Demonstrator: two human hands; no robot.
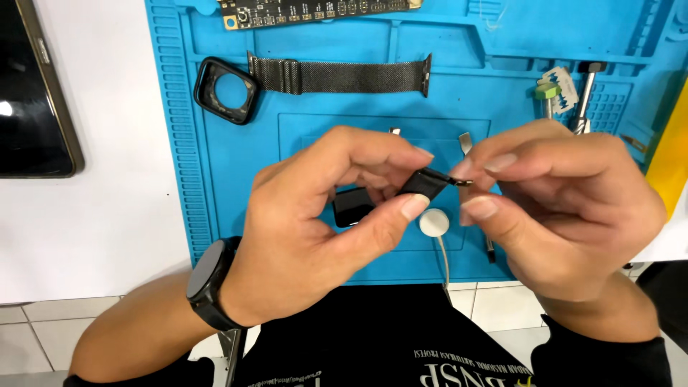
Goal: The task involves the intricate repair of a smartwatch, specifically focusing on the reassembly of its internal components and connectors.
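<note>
Left hand (pixel 322 215) pinches small black watch part (pixel 424 183) above blue mat (pixel 215 179). Right hand (pixel 566 208) fingertips grip its metal end. Step looks like pulling apart; next needs gentle, steady tug.

The light was bright and even, and shadows were very soft. The blue mat (pixel 215 179) looked saturated. The dark screen (pixel 29 93) showed a small glare. The picture was sharp.

Left hand (pixel 322 215) pinches black strap piece (pixel 423 183) at frame centre, over blue mat (pixel 179 143). Right hand (pixel 566 208) fingertips touch its metal end. White round charger puck (pixel 434 223) just below. Mesh band (pixel 344 75) and black watch case (pixel 226 89) lie upper left. Dark wristwatch (pixel 208 283) on left wrist.
</note>
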